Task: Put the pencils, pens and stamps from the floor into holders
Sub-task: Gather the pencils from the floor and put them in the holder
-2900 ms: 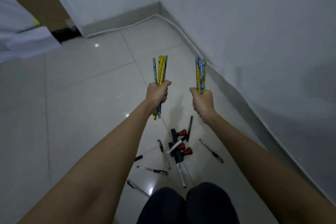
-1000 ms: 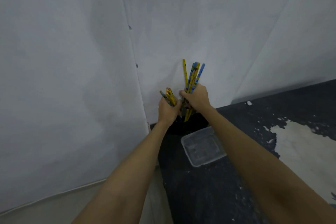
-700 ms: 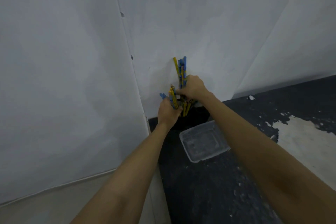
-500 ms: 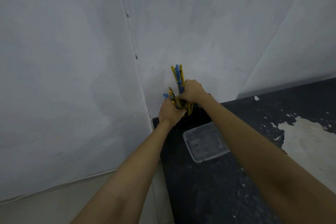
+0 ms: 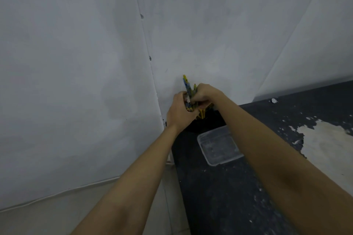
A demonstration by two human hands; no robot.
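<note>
Both my hands are pressed together over a black holder (image 5: pixel 205 123) in the back left corner of a dark table (image 5: pixel 238 196). My left hand (image 5: pixel 180 111) grips a bunch of yellow and blue pencils (image 5: pixel 188 89) whose tops stick up above my fists. My right hand (image 5: pixel 205 94) is closed on the same cluster, and the yellow lower ends reach down into the holder's mouth. The holder is mostly hidden behind my hands. The pens and stamps are out of view.
A clear plastic box (image 5: pixel 219 146) sits on the table just in front of the holder, partly under my right forearm. The tabletop's paint is peeled at the right (image 5: pixel 328 143). White walls meet close behind the holder. A strip of floor (image 5: pixel 57 213) shows at lower left.
I have turned from the floor to the table corner with both bunches. Over the last second my hands came together and sank lower, pushing the pencils down into the black holder.
</note>
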